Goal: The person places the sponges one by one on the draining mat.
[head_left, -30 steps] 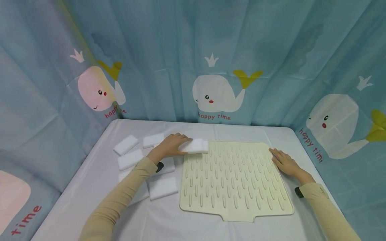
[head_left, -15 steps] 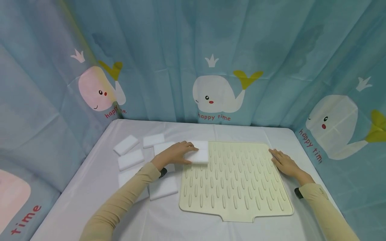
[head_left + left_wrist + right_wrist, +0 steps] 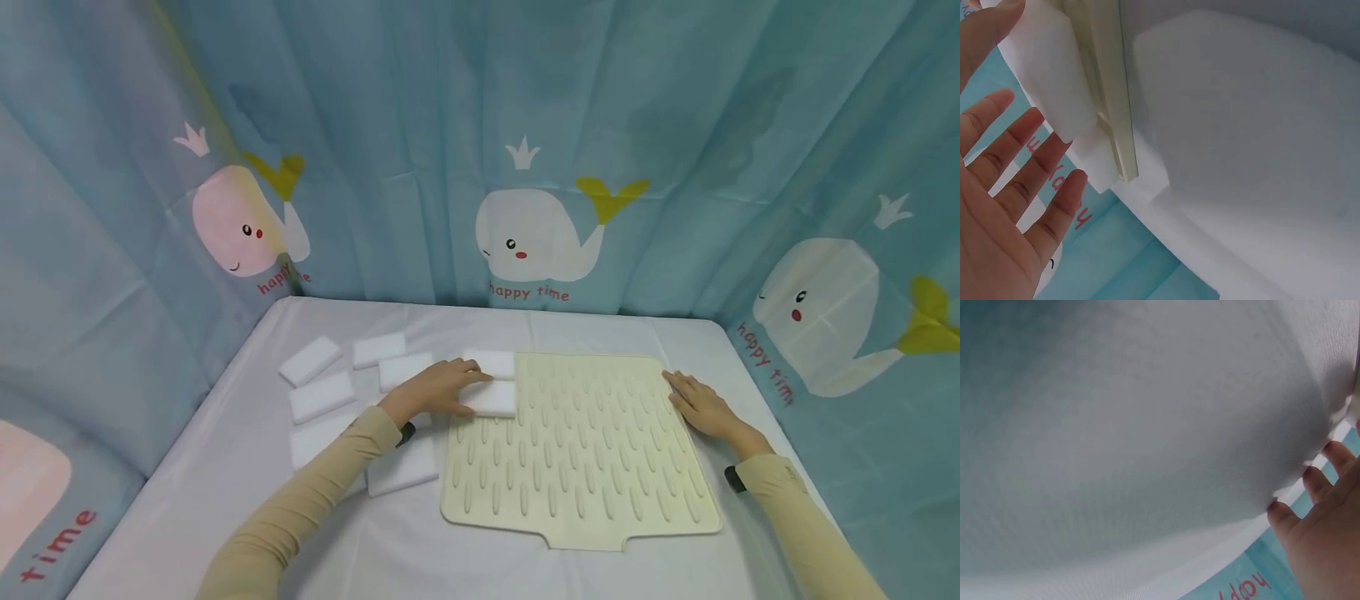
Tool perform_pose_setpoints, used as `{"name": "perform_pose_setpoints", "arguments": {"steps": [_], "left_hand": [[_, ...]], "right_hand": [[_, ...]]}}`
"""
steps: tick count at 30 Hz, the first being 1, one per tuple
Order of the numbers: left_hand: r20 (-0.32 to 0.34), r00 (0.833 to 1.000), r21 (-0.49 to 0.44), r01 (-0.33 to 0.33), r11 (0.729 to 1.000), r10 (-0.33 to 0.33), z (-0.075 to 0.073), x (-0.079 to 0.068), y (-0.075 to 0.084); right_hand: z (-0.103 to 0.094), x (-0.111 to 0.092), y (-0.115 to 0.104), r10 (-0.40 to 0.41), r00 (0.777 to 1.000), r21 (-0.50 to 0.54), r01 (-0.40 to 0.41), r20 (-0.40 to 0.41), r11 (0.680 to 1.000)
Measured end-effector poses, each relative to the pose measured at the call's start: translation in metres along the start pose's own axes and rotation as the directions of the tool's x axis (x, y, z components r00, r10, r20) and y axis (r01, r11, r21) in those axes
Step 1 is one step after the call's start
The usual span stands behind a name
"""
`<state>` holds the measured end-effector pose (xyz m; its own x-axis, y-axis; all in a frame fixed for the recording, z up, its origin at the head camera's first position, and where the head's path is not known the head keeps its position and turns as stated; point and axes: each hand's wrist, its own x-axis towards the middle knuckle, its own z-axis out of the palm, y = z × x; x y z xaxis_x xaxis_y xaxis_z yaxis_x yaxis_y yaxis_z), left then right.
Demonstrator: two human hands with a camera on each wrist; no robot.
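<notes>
Two white sponge blocks lie one behind the other at the far left corner of a cream ribbed silicone mat [image 3: 585, 450]. My left hand [image 3: 437, 388] is at the left end of the nearer sponge [image 3: 495, 400]; the farther sponge [image 3: 491, 363] lies just beyond. In the left wrist view, the left hand's fingers [image 3: 1054, 212] are spread and fairly straight beside the sponge [image 3: 1054, 69], with the thumb near its edge; contact is hard to tell. My right hand [image 3: 705, 406] rests with extended fingers along the mat's far right edge, fingertips on the table in the right wrist view.
Several more white sponges, one of them at the back [image 3: 378, 350], lie loose left of the mat, some hidden by the left forearm. The white-covered table [image 3: 405, 550] backs onto a blue whale-print curtain [image 3: 390, 167].
My left hand has brought the nearer sponge toward me, down onto the mat in front of the farther one, and its fingers have loosened. The right hand stays at the mat's edge.
</notes>
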<state>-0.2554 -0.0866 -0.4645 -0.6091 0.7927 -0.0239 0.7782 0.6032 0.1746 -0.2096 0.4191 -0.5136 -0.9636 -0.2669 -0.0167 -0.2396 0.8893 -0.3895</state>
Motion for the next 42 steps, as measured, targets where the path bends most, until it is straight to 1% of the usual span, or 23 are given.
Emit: {"name": "perform_pose_setpoints", "arguments": {"steps": [4, 7, 11, 15, 19, 22, 26, 30, 31, 37, 40, 42], "left_hand": [[-0.008, 1.000, 0.022, 0.008, 1.000, -0.008, 0.000, -0.001, -0.001], [-0.014, 1.000, 0.033, 0.001, 0.999, 0.000, 0.001, -0.002, -0.001], [-0.029, 1.000, 0.044, 0.006, 0.999, -0.005, 0.002, -0.004, -0.002], [-0.039, 0.999, 0.032, 0.026, 0.999, -0.025, 0.003, -0.008, -0.007], [-0.054, 0.997, 0.012, 0.060, 0.998, -0.060, 0.004, -0.016, -0.015], [-0.080, 0.992, 0.000, 0.094, 0.996, -0.094, 0.004, -0.023, -0.021], [-0.119, 0.986, -0.020, 0.116, 0.993, -0.118, 0.003, -0.035, -0.032], [-0.168, 0.978, -0.036, 0.117, 0.993, -0.121, 0.003, -0.047, -0.045], [-0.177, 0.975, -0.047, 0.124, 0.991, -0.130, 0.004, -0.051, -0.048], [-0.229, 0.954, -0.076, 0.181, 0.981, -0.194, 0.001, -0.076, -0.069], [-0.262, 0.939, -0.044, 0.217, 0.975, -0.221, -0.001, -0.087, -0.082], [-0.280, 0.928, -0.039, 0.245, 0.969, -0.246, -0.004, -0.095, -0.091]], "right_hand": [[0.001, 0.002, -0.002, -0.009, 1.000, -0.003, 0.008, -0.008, 1.000], [0.001, 0.002, -0.002, -0.006, 1.000, -0.012, 0.006, -0.005, 1.000], [0.001, 0.000, -0.002, -0.006, 1.000, -0.001, 0.006, -0.008, 1.000], [0.002, -0.002, -0.002, -0.011, 1.000, 0.006, 0.011, -0.011, 1.000], [0.002, -0.003, -0.003, -0.011, 1.000, 0.000, 0.011, -0.007, 1.000], [0.001, -0.002, -0.005, -0.009, 1.000, -0.002, 0.009, -0.010, 1.000], [0.000, 0.000, -0.004, -0.003, 1.000, -0.004, 0.003, -0.007, 1.000], [0.001, 0.000, -0.003, 0.010, 1.000, -0.011, -0.010, -0.011, 1.000], [0.000, 0.001, -0.004, 0.010, 1.000, -0.012, -0.010, -0.010, 1.000], [-0.001, 0.004, -0.003, 0.008, 1.000, -0.024, -0.008, -0.015, 1.000], [0.000, 0.003, -0.003, 0.001, 1.000, -0.028, -0.001, -0.020, 1.000], [0.001, 0.002, -0.002, -0.004, 1.000, -0.032, 0.003, -0.021, 0.999]]}}
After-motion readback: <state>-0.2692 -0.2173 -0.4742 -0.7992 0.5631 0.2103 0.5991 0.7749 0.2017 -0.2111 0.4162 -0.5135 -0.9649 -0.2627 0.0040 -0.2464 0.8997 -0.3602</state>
